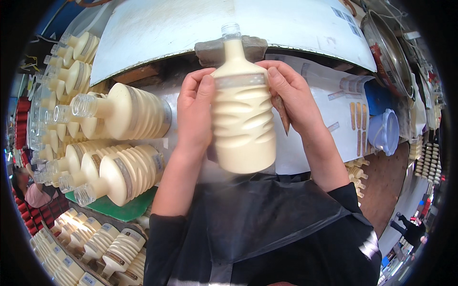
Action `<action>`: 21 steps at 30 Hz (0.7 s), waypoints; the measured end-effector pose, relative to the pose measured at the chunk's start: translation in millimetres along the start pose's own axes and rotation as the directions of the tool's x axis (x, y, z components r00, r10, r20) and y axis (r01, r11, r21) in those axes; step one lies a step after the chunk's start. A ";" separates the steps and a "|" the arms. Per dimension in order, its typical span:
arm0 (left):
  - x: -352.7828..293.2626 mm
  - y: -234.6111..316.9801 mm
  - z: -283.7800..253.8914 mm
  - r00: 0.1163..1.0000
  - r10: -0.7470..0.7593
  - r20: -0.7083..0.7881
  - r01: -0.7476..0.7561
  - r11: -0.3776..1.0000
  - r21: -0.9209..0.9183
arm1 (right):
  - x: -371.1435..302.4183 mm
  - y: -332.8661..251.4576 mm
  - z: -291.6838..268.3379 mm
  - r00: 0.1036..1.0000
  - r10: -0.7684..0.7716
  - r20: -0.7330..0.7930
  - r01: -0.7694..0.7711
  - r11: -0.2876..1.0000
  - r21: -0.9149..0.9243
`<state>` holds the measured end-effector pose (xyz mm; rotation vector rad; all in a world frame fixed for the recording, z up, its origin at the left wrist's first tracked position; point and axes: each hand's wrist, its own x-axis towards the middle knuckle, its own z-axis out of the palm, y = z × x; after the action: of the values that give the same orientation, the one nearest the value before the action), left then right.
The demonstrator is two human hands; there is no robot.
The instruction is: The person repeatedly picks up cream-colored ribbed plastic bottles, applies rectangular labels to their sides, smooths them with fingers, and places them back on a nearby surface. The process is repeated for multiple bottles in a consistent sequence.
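Note:
A large cream-coloured bottle (243, 124) with wavy ridges round its body and a clear threaded neck lies in front of me, neck pointing away. Just below its shoulder runs a pale patterned strip (241, 81). My left hand (195, 105) grips the left shoulder, thumb on the strip's left end. On the opposite side my right hand (295, 93) holds the right shoulder, its thumb by the strip's other end. Tucked under the right fingers is a thin brown pointed tool (281, 113), whose exact kind I cannot tell. The bottle's neck rests over a grey block (205, 53).
Similar cream bottles (136, 112) lie stacked at the left, with more (119, 255) below them. A white sheet (298, 138) with gold-brown label strips (359, 117) spreads at the right, beside a pale blue bucket (385, 132). A white board (176, 33) stands across the back.

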<state>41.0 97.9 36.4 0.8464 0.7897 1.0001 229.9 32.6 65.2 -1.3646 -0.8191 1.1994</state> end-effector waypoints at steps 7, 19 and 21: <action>-2.1 -4.3 4.1 0.999 0.030 -0.019 -0.029 0.999 0.022 | 3.7 8.2 3.6 0.999 -0.048 0.020 0.047 0.998 0.035; -3.0 -7.1 5.7 0.998 0.057 -0.028 -0.057 0.998 0.028 | 4.2 7.0 4.4 0.999 -0.051 0.011 0.051 0.999 -0.015; -2.9 -6.9 5.5 0.998 0.048 -0.026 -0.047 0.998 0.035 | 3.5 3.9 2.4 0.998 -0.046 0.038 0.048 0.998 -0.031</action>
<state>47.4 91.9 33.3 0.8863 0.8144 1.0446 227.9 35.9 61.0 -1.3454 -0.8959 1.1829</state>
